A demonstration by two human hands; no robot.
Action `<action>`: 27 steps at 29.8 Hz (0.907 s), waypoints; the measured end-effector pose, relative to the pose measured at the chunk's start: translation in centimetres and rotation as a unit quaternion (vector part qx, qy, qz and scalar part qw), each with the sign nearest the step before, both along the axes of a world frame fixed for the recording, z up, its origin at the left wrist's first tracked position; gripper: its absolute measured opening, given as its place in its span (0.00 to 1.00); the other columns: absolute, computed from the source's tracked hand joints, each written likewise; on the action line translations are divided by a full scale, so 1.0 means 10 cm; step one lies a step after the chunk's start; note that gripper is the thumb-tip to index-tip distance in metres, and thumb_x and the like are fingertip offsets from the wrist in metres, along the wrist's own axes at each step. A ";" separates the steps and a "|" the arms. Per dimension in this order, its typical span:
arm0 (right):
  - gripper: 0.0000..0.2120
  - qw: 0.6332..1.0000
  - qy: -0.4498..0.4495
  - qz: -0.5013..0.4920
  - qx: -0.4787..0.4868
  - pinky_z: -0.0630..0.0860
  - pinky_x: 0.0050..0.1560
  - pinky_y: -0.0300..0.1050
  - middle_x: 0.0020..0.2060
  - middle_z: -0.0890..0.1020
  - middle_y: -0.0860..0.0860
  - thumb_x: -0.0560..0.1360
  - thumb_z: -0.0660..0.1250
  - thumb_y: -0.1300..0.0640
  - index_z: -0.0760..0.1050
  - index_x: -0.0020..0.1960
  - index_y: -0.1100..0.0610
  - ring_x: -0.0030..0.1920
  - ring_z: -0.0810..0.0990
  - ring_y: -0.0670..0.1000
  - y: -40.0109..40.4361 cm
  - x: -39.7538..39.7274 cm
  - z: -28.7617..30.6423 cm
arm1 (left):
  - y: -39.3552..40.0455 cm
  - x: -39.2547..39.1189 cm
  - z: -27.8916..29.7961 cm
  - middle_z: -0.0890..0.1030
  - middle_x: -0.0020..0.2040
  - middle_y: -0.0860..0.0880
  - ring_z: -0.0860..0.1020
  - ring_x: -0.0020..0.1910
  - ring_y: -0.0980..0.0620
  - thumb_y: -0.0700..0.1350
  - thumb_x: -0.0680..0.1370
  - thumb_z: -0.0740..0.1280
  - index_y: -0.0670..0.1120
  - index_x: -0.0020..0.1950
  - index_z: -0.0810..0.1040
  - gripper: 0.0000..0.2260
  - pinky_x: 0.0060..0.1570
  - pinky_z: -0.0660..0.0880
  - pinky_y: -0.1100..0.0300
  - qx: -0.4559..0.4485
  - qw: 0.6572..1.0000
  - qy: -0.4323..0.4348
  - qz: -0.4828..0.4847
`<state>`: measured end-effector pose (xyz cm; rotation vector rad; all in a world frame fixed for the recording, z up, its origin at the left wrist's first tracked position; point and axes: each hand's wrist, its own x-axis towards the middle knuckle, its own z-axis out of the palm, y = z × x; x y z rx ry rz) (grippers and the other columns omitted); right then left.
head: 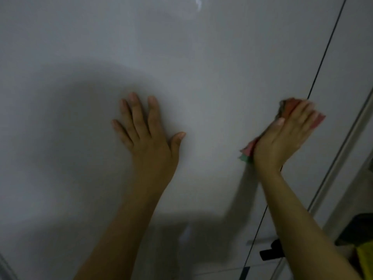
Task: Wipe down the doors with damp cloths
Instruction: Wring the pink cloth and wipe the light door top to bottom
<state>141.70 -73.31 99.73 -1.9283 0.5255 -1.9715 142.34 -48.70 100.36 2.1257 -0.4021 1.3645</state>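
Door (181,57): pale grey, smooth panel filling most of the head view; faint glossy streak near its top edge. A soft round shadow lies across its left half, and the shadows of both forearms fall lower down.

Seam (314,81): thin dark line running from the top right down toward the bottom, marking the door's right edge against a second pale panel (351,57).

Left hand (148,134): flat on the door, palm against the surface, fingers spread and pointing up; grip released, holding nothing.

Right hand (286,134): pressed on the door just left of the seam, fingers laid over a cloth; grip grasping the cloth against the panel. The hand is motion-blurred.

Cloth (286,108): pink-red with a green corner showing below the heel of the right hand; bunched, mostly covered by the fingers, touching the door near its right edge.

Handle (270,252): dark lever near the bottom, partly hidden behind the right forearm, beside the seam.

Frame strip (343,148): pale moulding slanting down the right side.

Dark and yellow items (361,249): at the lower right corner, too blurred to identify. No containers can be made out.
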 end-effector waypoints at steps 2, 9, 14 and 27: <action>0.26 0.998 0.037 0.012 -0.050 0.43 0.75 0.55 0.75 0.56 0.59 0.81 0.44 0.52 0.51 0.76 0.63 0.75 0.51 0.60 0.34 0.03 -0.19 | -0.06 -0.06 0.02 0.52 0.74 0.30 0.49 0.74 0.31 0.52 0.76 0.67 0.35 0.75 0.56 0.36 0.71 0.44 0.34 -0.018 1.000 0.019 -0.012; 0.26 0.893 0.129 0.021 -0.431 0.50 0.73 0.61 0.74 0.59 0.55 0.81 0.48 0.52 0.50 0.78 0.52 0.74 0.55 0.59 -0.62 -0.18 -0.15 | -0.59 -0.27 -0.03 0.51 0.76 0.33 0.48 0.75 0.34 0.51 0.75 0.68 0.37 0.76 0.55 0.37 0.72 0.43 0.39 0.057 0.996 0.011 -0.065; 0.25 0.998 0.017 0.002 -0.058 0.49 0.74 0.58 0.73 0.60 0.64 0.81 0.45 0.54 0.55 0.75 0.66 0.74 0.55 0.63 -0.73 -0.15 -0.05 | -0.90 -0.26 0.00 0.53 0.74 0.29 0.51 0.73 0.29 0.63 0.69 0.70 0.35 0.75 0.55 0.47 0.69 0.47 0.33 0.081 0.996 0.033 -0.035; 0.25 0.997 0.039 0.037 -0.062 0.44 0.75 0.52 0.74 0.57 0.61 0.82 0.43 0.53 0.51 0.75 0.64 0.75 0.53 0.61 -1.14 -0.28 -0.41 | -1.07 -0.18 -0.02 0.55 0.72 0.26 0.54 0.72 0.26 0.73 0.59 0.68 0.32 0.75 0.53 0.60 0.68 0.48 0.31 0.071 0.996 0.039 0.038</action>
